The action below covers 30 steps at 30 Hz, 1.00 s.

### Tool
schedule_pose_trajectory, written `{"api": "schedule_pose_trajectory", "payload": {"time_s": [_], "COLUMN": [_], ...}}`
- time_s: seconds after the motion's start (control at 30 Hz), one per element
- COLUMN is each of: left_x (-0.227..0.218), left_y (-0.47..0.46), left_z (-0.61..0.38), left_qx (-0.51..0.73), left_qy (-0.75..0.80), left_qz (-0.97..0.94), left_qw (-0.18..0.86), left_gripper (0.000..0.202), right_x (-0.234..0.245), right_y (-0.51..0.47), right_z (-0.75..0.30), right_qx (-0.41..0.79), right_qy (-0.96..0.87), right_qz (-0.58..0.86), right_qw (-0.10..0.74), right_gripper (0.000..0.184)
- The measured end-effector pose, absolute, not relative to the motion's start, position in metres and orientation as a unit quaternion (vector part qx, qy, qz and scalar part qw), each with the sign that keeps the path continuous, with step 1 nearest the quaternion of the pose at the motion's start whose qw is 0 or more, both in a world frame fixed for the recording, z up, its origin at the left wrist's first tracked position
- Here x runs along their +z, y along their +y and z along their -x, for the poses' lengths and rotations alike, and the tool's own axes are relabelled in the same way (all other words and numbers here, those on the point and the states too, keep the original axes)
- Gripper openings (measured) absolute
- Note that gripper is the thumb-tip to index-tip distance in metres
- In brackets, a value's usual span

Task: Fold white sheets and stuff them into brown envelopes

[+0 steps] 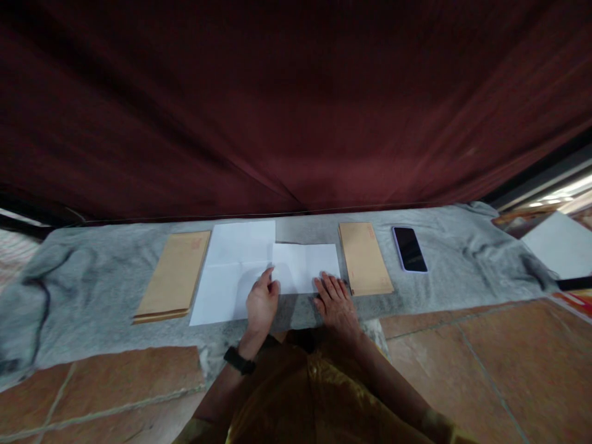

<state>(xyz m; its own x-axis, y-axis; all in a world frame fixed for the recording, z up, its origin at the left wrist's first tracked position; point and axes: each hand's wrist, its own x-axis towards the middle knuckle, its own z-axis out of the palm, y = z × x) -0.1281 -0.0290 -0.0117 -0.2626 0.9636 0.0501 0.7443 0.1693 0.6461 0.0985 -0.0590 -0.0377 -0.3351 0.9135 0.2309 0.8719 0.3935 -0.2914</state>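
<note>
A white sheet of paper [303,262], folded to a smaller size, lies in front of me on the grey cloth. My left hand [263,302] is at its left edge, index finger and thumb closed on that edge and the other fingers curled in. Fingers stretched out and flat, my right hand [337,303] presses on the lower right corner of the folded paper. Just left lies a larger stack of white paper [231,265] with crease lines across it, partly under my left hand. What is beneath my palms is hidden.
Brown envelopes [173,274] lie in a pile at the left, and more brown envelopes [366,259] at the right. A phone [410,250] in a light purple case rests farther right. Behind the grey cloth [462,259] hangs a dark red curtain [296,123].
</note>
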Motion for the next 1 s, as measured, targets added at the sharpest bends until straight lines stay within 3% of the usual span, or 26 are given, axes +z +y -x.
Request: {"api": "schedule_pose_trajectory", "payload": {"time_s": [0.47,0.7,1.0], "left_x": [-0.011,-0.021,-0.026], "left_y": [-0.025,-0.024,-0.028], "left_z": [0.125,0.099,0.072], "left_qx": [0.255,0.298,0.207], "left_qy": [0.722,0.625,0.615], "left_qz": [-0.631,-0.715,-0.758], "left_qw": [0.127,0.093,0.069], "left_gripper": [0.030,0.040,0.047], "right_x": [-0.027,-0.040,-0.041], "right_y": [-0.035,-0.032,-0.031], "right_z": [-0.060,-0.059,-0.063], "right_qx": [0.064,0.062,0.064], "right_qy": [-0.807,-0.791,-0.783], "right_qz": [0.552,0.579,0.593], "right_qw": [0.202,0.190,0.178], "right_gripper": [0.047,0.047,0.052]}}
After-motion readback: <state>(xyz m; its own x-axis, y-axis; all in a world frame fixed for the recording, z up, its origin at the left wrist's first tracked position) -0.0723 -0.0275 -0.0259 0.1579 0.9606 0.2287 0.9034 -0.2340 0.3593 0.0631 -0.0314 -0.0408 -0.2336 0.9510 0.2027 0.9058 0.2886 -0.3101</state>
